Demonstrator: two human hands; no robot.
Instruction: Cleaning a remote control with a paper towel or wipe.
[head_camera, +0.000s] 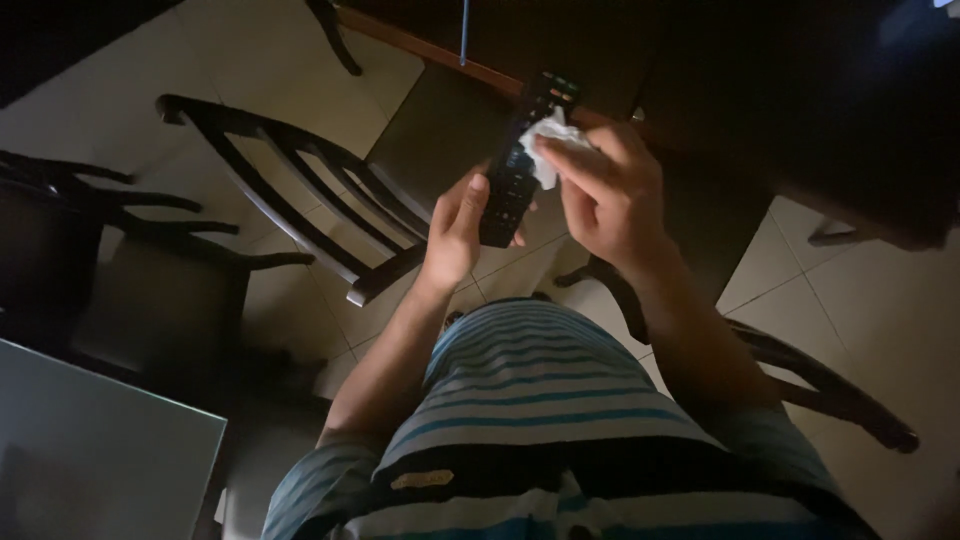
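My left hand (455, 232) grips the lower end of a long black remote control (522, 160), holding it upright in front of my chest with its buttons facing me. My right hand (610, 192) pinches a crumpled white tissue (552, 140) and presses it against the right side of the remote, about halfway up. The remote's top end, with small coloured buttons, sticks out above both hands. Below the hands my blue and white striped shirt fills the lower middle of the view.
A dark wooden chair (300, 190) stands at left in front of me, another chair (120, 260) further left. A dark table (720, 70) spans the top right. Pale floor tiles (880, 310) show at right. A glass tabletop corner (100, 450) lies bottom left.
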